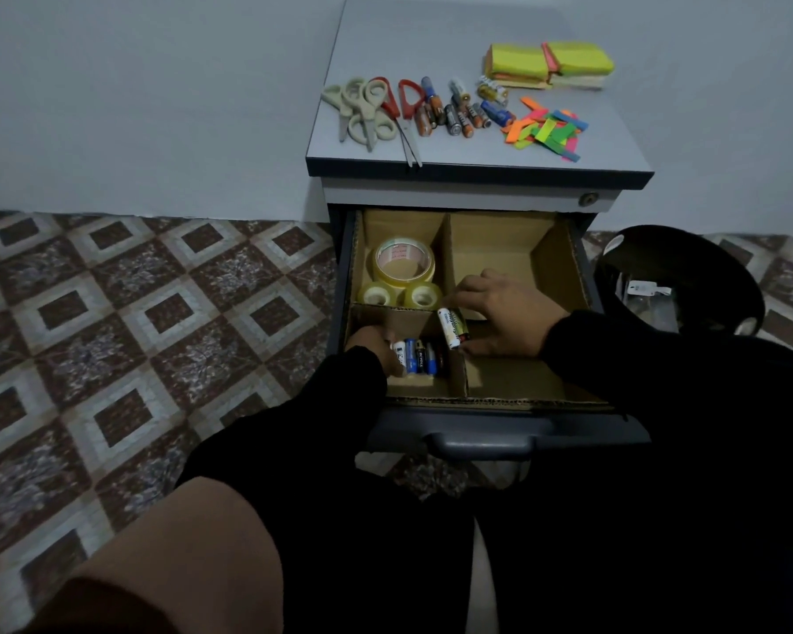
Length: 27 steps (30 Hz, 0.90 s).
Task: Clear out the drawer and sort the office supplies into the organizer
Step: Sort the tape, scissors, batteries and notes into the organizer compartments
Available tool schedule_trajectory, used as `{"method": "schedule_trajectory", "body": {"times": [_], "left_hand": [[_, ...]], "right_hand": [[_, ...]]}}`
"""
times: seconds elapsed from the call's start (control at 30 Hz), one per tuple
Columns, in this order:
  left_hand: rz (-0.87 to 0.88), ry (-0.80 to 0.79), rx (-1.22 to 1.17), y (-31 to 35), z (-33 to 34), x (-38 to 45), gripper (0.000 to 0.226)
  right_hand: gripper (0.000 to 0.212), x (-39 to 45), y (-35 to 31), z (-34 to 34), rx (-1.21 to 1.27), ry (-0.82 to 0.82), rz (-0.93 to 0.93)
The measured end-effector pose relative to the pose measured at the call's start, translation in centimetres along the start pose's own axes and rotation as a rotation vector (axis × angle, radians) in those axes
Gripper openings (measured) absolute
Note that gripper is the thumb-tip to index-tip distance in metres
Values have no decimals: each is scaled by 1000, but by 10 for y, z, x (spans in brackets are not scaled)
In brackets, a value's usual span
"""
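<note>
Tape rolls (401,272) fill the organizer's (445,249) back-left compartment, batteries (420,356) the front-left.

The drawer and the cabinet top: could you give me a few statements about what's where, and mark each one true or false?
1. Three rolls of clear tape sit in the organizer's back left compartment. True.
2. The right hand holds a pair of scissors. False: it holds a battery over the organizer.
3. The scissors lie on the cabinet top. True.
4. The front left compartment holds sticky notes. False: it holds batteries, where the left hand reaches; the sticky notes are on the cabinet top.
5. More loose batteries lie on the cabinet top. True.
</note>
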<state>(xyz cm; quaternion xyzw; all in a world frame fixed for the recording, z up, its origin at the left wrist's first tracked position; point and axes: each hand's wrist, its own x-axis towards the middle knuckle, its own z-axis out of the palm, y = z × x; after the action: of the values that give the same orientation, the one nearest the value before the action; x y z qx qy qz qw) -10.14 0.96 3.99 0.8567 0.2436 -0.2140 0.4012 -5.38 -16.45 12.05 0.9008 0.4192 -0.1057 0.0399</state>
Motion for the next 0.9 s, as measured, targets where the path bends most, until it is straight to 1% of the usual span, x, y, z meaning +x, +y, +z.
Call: {"method": "schedule_trajectory", "body": {"times": [0.07,0.17,0.23,0.3,0.37,0.47,0.7,0.83,0.9], "left_hand": [[4,-26,-30,1,-1,0,67],[30,-74,77,3,2,-1,71],[20,-77,130,2,3,-1,67],[-2,-67,124,0,2,1,62],[-44,-64,80,-2,1,2,57],[-66,-101,-54,-2,0,0,60],[-71,-42,-136,-6,5,4,60],[-79,-48,-237,-5,3,0,53],[-92,-78,-320,-6,3,2,50]], "right_hand": [[63,1,0,-1,2,6,-6],[62,3,-1,-3,6,17,-8],[62,5,-2,-3,9,21,-13],[62,6,-3,-3,12,22,-16],[63,8,-5,-3,16,19,-18],[64,10,-7,-3,17,22,-25],[63,12,-10,-3,3,31,-23],[64,11,-11,-3,0,25,-26],[65,10,-12,-4,-5,23,-23]]}}
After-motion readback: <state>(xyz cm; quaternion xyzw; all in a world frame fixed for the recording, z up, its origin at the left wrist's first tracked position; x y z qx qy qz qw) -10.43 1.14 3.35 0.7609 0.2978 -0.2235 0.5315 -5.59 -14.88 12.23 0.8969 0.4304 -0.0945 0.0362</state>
